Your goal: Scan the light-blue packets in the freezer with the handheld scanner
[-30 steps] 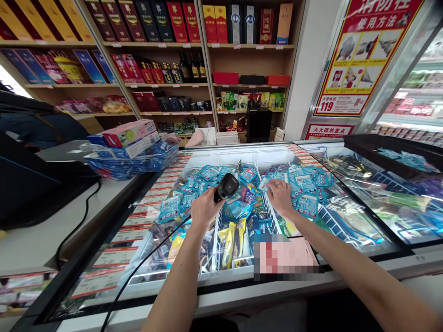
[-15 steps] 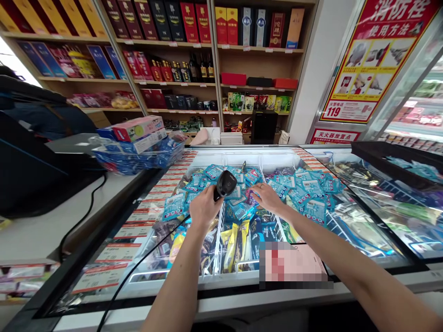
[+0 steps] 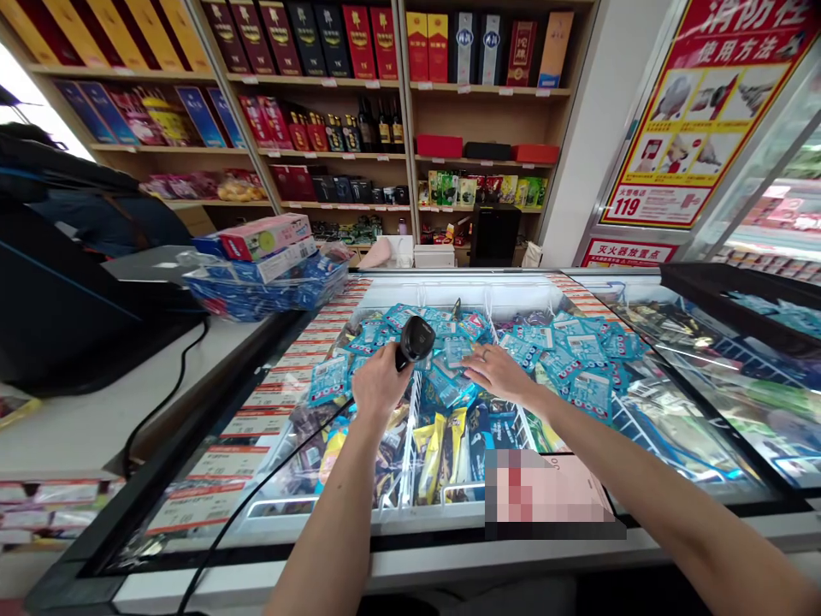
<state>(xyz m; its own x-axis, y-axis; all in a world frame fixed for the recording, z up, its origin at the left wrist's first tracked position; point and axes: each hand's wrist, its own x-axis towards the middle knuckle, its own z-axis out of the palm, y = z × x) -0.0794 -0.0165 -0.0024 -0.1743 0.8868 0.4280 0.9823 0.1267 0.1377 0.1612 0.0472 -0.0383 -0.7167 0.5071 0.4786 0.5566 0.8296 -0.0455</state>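
Observation:
My left hand (image 3: 380, 385) is wrapped around a black handheld barcode scanner (image 3: 416, 339). The scanner's head points forward over the packets. My right hand (image 3: 499, 373), with a ring on one finger, has its fingers at the right edge of a light blue packet (image 3: 457, 352) and appears to pinch it. Around both hands lie many similar blue packets: a left group (image 3: 330, 378) and a right group (image 3: 588, 395). Under them is the glass-topped freezer (image 3: 391, 295), with wire baskets and yellow-wrapped ice creams (image 3: 442, 449) inside.
A pink phone-like item (image 3: 564, 492), partly blurred, rests at the freezer's front edge. The scanner cable (image 3: 269, 470) trails across the price labels (image 3: 221, 462). On the left counter are boxes in blue plastic (image 3: 269, 278). A black tray (image 3: 737, 299) stands at right.
My right hand has shifted slightly, and a blue packet now lies at its fingertips where a purple patch showed before. The scanner stays in my left hand. The view has turned a little.

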